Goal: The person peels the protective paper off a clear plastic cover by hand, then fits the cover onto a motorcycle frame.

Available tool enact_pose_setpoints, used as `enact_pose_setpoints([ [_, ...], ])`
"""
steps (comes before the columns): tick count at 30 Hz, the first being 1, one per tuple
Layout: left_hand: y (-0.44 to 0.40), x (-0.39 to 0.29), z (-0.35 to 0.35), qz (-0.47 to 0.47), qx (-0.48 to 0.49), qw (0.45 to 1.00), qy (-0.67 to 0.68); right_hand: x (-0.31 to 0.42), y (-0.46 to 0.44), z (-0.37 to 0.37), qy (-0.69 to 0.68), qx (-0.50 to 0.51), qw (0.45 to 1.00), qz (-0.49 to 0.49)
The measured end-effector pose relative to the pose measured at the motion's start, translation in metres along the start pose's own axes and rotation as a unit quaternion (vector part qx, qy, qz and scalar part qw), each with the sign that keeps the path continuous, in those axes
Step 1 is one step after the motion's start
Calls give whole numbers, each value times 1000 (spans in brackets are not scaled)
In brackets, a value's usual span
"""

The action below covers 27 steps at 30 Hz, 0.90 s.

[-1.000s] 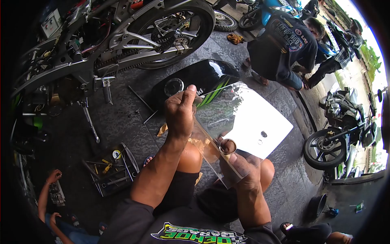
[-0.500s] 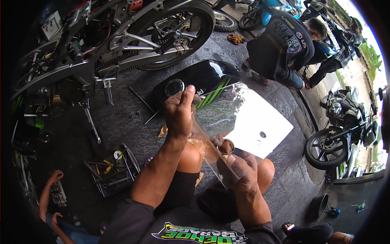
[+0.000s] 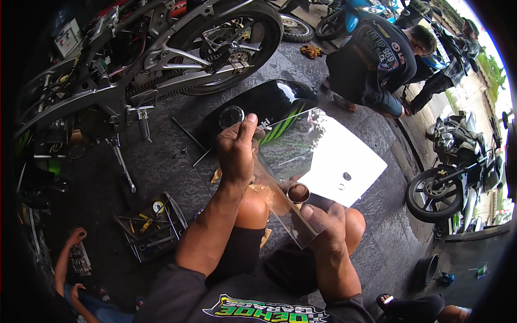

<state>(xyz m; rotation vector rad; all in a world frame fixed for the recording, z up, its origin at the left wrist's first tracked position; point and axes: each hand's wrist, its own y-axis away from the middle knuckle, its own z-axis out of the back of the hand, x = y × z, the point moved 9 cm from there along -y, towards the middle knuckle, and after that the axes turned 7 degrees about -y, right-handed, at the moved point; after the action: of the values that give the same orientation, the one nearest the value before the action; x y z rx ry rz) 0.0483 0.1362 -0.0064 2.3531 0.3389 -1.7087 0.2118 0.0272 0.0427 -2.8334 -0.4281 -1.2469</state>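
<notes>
A clear, glass-like sheet (image 3: 353, 161) is held tilted above my knees, its far half glaring white with reflected light. My left hand (image 3: 237, 153) grips its left edge, thumb pointing up and fingers wrapped round. At the near edge, my right hand (image 3: 326, 223) clamps the sheet with the thumb on top and fingers seen dimly beneath. A round metal ring or short tube (image 3: 298, 192) sits beside the right thumb; whether it rests on the sheet or is also held, I cannot tell. Beyond the sheet lies a black fuel tank (image 3: 258, 102) with green stripes.
A partly stripped motorcycle (image 3: 204, 59) stands at upper left. A tool tray (image 3: 153, 245) with several tools lies left of my legs, and a ratchet (image 3: 124, 167) on the floor. Another person (image 3: 371, 59) crouches at upper right near a parked motorcycle (image 3: 436, 194). A co-worker's arms (image 3: 67, 258) show at lower left.
Both hands keep their hold on the sheet, which has barely shifted. The ring's opening shows slightly more clearly. The view has moved a little.
</notes>
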Motion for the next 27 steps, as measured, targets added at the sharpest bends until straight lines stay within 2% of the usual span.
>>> enact_pose_setpoints([
  [8, 0, -1, 1, -4, 0, 1000, 3, 0, -2, -3, 2, 14, 1000, 26],
  [13, 0, -2, 1, -5, -3, 1000, -5, -6, -1, 2, 17, -13, 1000, 6],
  [23, -1, 1, 0, 5, -5, 1000, 14, -15, -3, -1, 8, 13, 1000, -11],
  [27, -3, 1, 1, 0, 0, 1000, 8, -9, -4, -7, 21, 29, 999, 20],
])
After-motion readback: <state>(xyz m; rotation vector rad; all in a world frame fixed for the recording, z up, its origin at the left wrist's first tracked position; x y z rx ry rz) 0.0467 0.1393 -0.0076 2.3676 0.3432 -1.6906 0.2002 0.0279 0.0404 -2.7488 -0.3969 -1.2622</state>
